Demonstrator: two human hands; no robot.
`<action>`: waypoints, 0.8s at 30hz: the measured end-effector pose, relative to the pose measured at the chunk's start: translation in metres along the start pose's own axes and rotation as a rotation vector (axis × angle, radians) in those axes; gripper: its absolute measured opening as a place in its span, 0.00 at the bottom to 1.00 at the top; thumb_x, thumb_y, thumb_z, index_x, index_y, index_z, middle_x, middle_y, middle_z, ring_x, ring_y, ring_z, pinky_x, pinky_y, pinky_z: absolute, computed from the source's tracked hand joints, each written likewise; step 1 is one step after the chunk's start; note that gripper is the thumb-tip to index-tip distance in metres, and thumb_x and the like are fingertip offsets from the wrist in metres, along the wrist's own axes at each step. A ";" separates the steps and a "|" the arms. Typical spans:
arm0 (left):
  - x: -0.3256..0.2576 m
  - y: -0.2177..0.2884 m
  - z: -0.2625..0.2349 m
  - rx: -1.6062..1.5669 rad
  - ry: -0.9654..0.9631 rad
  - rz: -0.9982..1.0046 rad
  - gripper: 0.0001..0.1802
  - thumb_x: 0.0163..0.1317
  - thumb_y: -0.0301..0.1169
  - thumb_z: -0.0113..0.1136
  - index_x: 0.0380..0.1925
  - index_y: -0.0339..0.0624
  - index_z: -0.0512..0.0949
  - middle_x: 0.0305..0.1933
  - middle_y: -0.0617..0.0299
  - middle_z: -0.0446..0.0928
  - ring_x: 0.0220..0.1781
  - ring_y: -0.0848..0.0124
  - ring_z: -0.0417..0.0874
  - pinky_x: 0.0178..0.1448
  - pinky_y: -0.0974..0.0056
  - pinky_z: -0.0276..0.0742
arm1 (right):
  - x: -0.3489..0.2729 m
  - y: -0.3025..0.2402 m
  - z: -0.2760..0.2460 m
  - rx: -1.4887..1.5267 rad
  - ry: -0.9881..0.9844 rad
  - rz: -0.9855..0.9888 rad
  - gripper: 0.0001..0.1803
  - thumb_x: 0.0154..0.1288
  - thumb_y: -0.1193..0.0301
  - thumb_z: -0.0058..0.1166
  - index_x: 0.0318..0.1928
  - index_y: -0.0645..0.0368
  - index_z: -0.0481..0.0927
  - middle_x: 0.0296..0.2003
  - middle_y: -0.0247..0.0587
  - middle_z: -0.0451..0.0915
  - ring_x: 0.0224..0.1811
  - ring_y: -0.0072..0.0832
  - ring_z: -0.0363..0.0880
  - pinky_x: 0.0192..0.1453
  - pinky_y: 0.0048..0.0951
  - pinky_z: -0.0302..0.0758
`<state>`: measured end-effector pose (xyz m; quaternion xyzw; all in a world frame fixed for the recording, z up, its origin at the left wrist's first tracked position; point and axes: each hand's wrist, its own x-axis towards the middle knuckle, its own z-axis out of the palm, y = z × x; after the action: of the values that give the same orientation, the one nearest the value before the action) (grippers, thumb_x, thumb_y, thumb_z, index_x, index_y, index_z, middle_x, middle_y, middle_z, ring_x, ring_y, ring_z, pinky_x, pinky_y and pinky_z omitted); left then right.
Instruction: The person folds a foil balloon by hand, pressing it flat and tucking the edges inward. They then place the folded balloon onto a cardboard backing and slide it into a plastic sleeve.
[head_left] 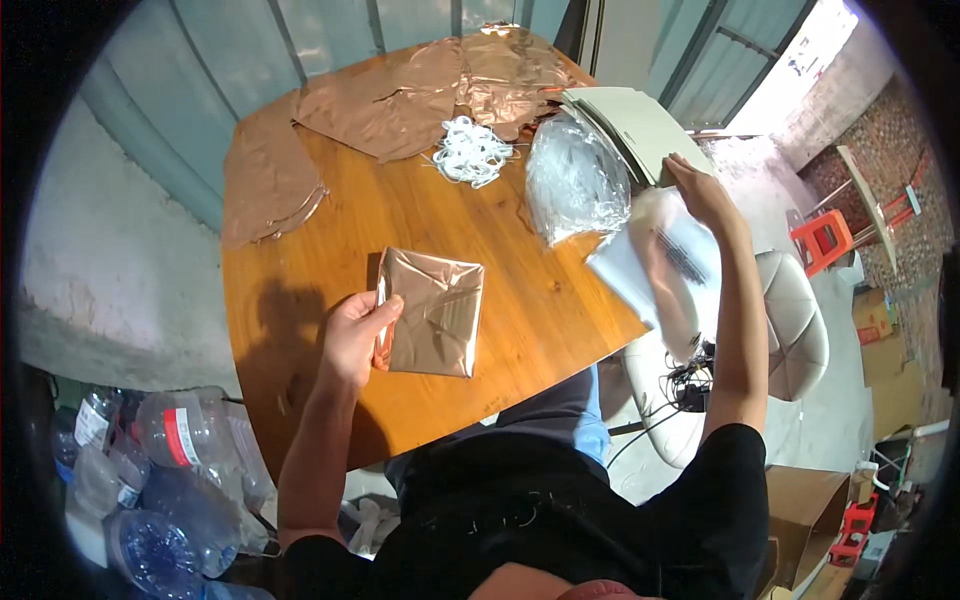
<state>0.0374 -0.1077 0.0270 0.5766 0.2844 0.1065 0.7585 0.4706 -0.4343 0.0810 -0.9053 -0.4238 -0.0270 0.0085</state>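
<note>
Left hand (352,338) pinches folded foil square (432,312)

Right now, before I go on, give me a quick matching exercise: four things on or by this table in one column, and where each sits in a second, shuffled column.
Things:
1. folded rose-gold foil square
2. white elastic loops
3. stack of pale cards
4. clear plastic bottles

Places:
A. on the floor, left of the table
B. under the right hand at the table's far right edge
C. in the left hand, near the table's front
D. heaped mid-table, next to the loose foil sheets

Pairs: 1-C, 2-D, 3-B, 4-A
</note>
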 end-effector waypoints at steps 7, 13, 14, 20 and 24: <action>-0.001 0.003 -0.002 -0.024 0.025 -0.020 0.14 0.68 0.33 0.62 0.23 0.45 0.73 0.14 0.71 0.66 0.10 0.81 0.61 0.13 0.71 0.55 | -0.014 -0.014 -0.009 -0.076 0.403 0.056 0.15 0.71 0.71 0.47 0.54 0.55 0.82 0.46 0.50 0.84 0.47 0.48 0.84 0.51 0.41 0.79; 0.002 0.007 -0.032 -0.099 0.176 0.155 0.15 0.66 0.42 0.64 0.29 0.42 0.77 0.16 0.67 0.70 0.12 0.75 0.68 0.13 0.69 0.61 | -0.036 -0.068 -0.035 -0.384 0.863 -0.073 0.01 0.63 0.71 0.58 0.35 0.53 0.81 0.33 0.37 0.81 0.36 0.33 0.82 0.41 0.33 0.78; 0.002 0.005 -0.041 -0.102 0.174 0.153 0.15 0.66 0.42 0.64 0.29 0.42 0.77 0.16 0.67 0.70 0.12 0.75 0.68 0.13 0.69 0.61 | -0.038 -0.078 -0.034 -0.308 0.838 -0.099 0.03 0.62 0.71 0.59 0.33 0.55 0.80 0.33 0.38 0.81 0.37 0.36 0.81 0.42 0.36 0.78; 0.004 0.002 -0.072 -0.230 0.101 0.230 0.14 0.66 0.41 0.65 0.31 0.43 0.78 0.16 0.67 0.70 0.10 0.74 0.68 0.13 0.69 0.61 | -0.046 -0.079 -0.028 -0.049 0.531 -0.108 0.13 0.69 0.69 0.52 0.49 0.54 0.85 0.47 0.43 0.84 0.48 0.40 0.83 0.51 0.36 0.79; 0.001 -0.002 -0.102 -0.343 0.180 0.445 0.14 0.71 0.39 0.58 0.43 0.39 0.80 0.33 0.64 0.77 0.31 0.73 0.76 0.36 0.73 0.68 | -0.080 -0.172 -0.066 -0.239 1.004 -0.244 0.20 0.61 0.82 0.60 0.53 0.55 0.85 0.49 0.40 0.86 0.46 0.35 0.85 0.50 0.32 0.80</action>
<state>-0.0187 -0.0248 0.0067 0.4763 0.1950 0.3673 0.7747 0.2843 -0.3882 0.1412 -0.7197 -0.4639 -0.5059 0.1041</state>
